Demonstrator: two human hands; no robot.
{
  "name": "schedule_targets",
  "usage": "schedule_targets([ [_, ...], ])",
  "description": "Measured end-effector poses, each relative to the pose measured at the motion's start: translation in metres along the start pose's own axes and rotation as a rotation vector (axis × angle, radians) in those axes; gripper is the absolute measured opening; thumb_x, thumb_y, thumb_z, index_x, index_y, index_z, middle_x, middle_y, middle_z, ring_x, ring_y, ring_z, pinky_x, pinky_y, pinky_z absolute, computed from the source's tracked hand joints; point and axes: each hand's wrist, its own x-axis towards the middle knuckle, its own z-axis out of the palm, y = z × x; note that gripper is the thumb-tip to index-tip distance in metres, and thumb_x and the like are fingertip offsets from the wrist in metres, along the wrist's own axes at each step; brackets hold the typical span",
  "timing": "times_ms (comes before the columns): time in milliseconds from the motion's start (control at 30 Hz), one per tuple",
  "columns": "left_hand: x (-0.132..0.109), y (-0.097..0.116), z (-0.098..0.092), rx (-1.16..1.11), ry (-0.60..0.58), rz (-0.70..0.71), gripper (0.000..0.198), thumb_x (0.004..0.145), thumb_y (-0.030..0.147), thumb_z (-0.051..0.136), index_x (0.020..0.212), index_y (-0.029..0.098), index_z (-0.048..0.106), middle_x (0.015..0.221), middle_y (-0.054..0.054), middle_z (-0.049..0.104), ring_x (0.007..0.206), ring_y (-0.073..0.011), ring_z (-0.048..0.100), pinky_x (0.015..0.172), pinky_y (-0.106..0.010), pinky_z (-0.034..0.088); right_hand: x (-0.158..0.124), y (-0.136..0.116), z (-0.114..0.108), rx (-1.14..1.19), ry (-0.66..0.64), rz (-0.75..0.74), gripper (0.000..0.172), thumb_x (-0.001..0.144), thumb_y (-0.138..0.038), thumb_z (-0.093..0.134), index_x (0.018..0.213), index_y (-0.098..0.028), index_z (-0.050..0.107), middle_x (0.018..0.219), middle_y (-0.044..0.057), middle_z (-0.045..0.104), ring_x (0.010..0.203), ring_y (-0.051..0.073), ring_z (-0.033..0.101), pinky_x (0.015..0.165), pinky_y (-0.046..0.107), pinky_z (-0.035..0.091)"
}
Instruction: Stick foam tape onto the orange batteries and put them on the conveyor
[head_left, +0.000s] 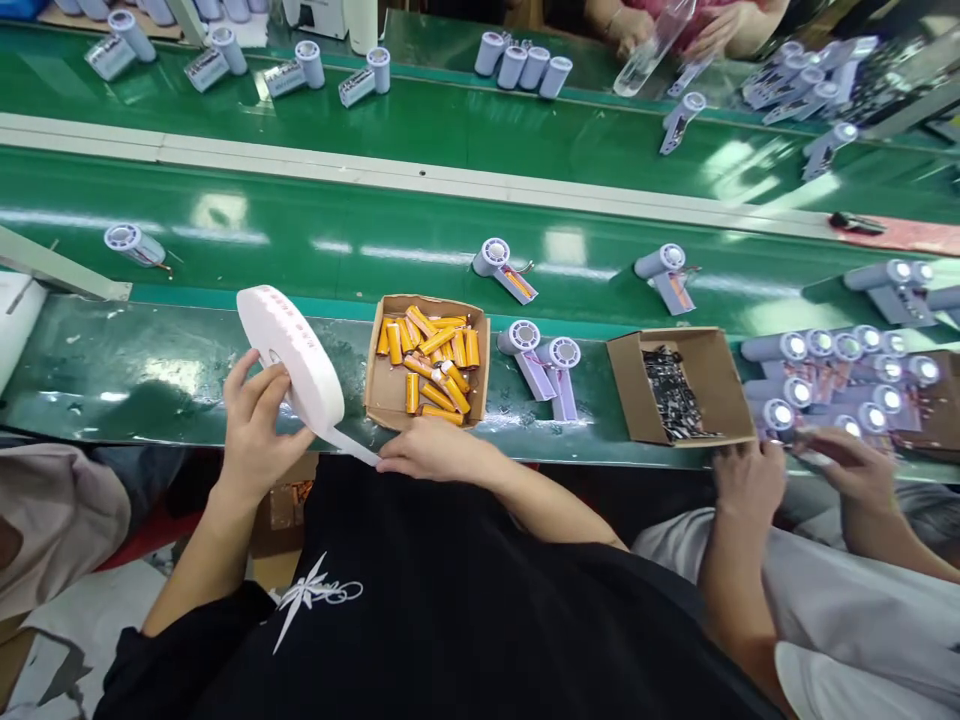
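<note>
A large roll of white tape [296,345] stands tilted in my left hand [259,410], whose fingers grip it at its core. From its lower edge a short strip runs to my right hand [427,448], which pinches the loose end. Just beyond my right hand sits a shallow cardboard box [379,395] of orange-wrapped cylindrical batteries [439,345]. To the right of this box, two lilac handheld fan bodies [551,370] lie side by side on the bench.
A green conveyor belt [360,225] carries spaced-out fan bodies. At right, a cardboard box [712,375] holds small black parts, beside a co-worker's hands [750,480] and clustered fan bodies [832,375]. Another person's hands [630,30] hold a clear piece across the line.
</note>
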Motion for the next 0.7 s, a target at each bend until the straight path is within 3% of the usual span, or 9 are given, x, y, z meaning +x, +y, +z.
schedule_targets([
  [100, 0.0, 0.007, 0.012, 0.047, 0.055, 0.04, 0.07, 0.081, 0.024, 0.085, 0.145, 0.029, 0.057, 0.137, -0.015, 0.069, 0.15, -0.0447, 0.054, 0.125, -0.069, 0.046, -0.003, 0.037, -0.031, -0.205, 0.186, 0.072, 0.029, 0.111, -0.041, 0.067, 0.127, -0.022, 0.084, 0.106, 0.01, 0.084, 0.095, 0.024, 0.073, 0.086, 0.034, 0.053],
  [200, 0.003, 0.015, 0.025, 0.074, 0.007, 0.03, 0.063, 0.084, 0.026, 0.081, 0.144, 0.028, 0.061, 0.134, -0.014, 0.07, 0.147, -0.0435, 0.054, 0.126, -0.067, 0.043, 0.001, 0.077, -0.06, -0.428, 0.404, 0.207, 0.037, 0.113, -0.026, 0.057, 0.144, -0.02, 0.076, 0.147, 0.018, 0.073, 0.129, 0.034, 0.062, 0.108, 0.049, 0.051],
  [267, 0.006, 0.017, 0.033, 0.064, -0.038, 0.03, 0.062, 0.085, 0.025, 0.079, 0.145, 0.027, 0.062, 0.136, -0.014, 0.071, 0.146, -0.0426, 0.053, 0.127, -0.066, 0.041, 0.005, 0.099, -0.072, -0.505, 0.389, 0.259, 0.037, 0.111, -0.024, 0.058, 0.143, -0.02, 0.077, 0.154, 0.019, 0.068, 0.134, 0.038, 0.056, 0.109, 0.054, 0.05],
  [367, 0.008, 0.017, 0.039, 0.072, -0.07, 0.053, 0.063, 0.085, 0.022, 0.078, 0.147, 0.026, 0.065, 0.135, -0.014, 0.072, 0.144, -0.0421, 0.053, 0.127, -0.064, 0.04, 0.009, 0.116, -0.078, -0.431, 0.395, 0.22, 0.034, 0.11, -0.024, 0.057, 0.135, -0.018, 0.079, 0.142, 0.019, 0.073, 0.131, 0.036, 0.059, 0.114, 0.054, 0.05],
  [467, 0.008, 0.019, 0.037, 0.123, -0.042, 0.087, 0.063, 0.087, 0.019, 0.077, 0.148, 0.027, 0.067, 0.132, -0.014, 0.074, 0.142, -0.0417, 0.052, 0.123, -0.061, 0.042, 0.002, 0.108, -0.077, -0.173, 0.576, 0.16, 0.038, 0.114, -0.031, 0.05, 0.134, -0.014, 0.077, 0.136, 0.017, 0.078, 0.127, 0.032, 0.067, 0.117, 0.049, 0.051],
  [567, 0.008, 0.023, 0.033, 0.156, -0.029, 0.125, 0.06, 0.09, 0.018, 0.076, 0.149, 0.027, 0.068, 0.132, -0.013, 0.076, 0.139, -0.0389, 0.052, 0.117, -0.055, 0.046, -0.009, 0.079, -0.066, 0.138, 0.792, 0.175, 0.049, 0.116, -0.048, 0.045, 0.137, -0.017, 0.077, 0.126, 0.012, 0.084, 0.114, 0.029, 0.077, 0.104, 0.044, 0.06],
  [700, 0.011, 0.031, 0.031, 0.19, -0.04, 0.122, 0.061, 0.093, 0.017, 0.075, 0.153, 0.03, 0.069, 0.133, -0.011, 0.078, 0.133, -0.037, 0.052, 0.11, -0.051, 0.046, -0.01, 0.037, -0.034, 0.317, 0.847, 0.207, 0.053, 0.111, -0.058, 0.054, 0.131, -0.019, 0.083, 0.113, 0.009, 0.088, 0.1, 0.027, 0.082, 0.098, 0.041, 0.064],
])
